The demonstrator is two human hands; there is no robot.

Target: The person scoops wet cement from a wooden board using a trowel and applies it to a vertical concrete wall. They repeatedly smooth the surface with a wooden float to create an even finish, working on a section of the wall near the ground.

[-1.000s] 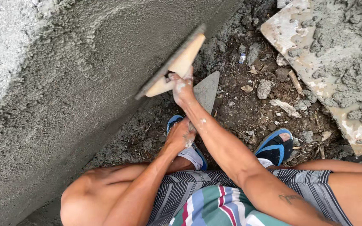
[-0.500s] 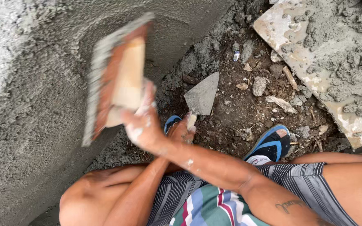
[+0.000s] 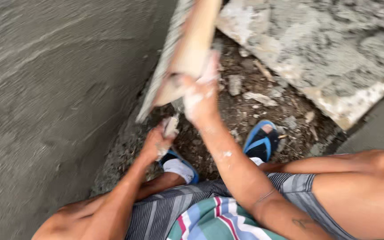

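My right hand (image 3: 201, 91) grips the handle of a wooden plastering float (image 3: 187, 49), held tilted up beside the wet grey cement wall (image 3: 54, 89), a little off its surface. My left hand (image 3: 156, 142) is closed on the handle of a trowel (image 3: 171, 126); the blade is hidden behind the float and my right hand. Both hands are smeared with cement. I am squatting, knees apart, in striped shorts.
A slab board (image 3: 330, 58) heaped with grey mortar lies at the upper right. Rubble and stones (image 3: 254, 95) cover the ground by the wall base. My feet in blue sandals (image 3: 261, 142) rest among the rubble.
The float has come off the wall and swung right and up, in front of the trowel. The view has shifted closer and is blurred. My left hand stays on the trowel.
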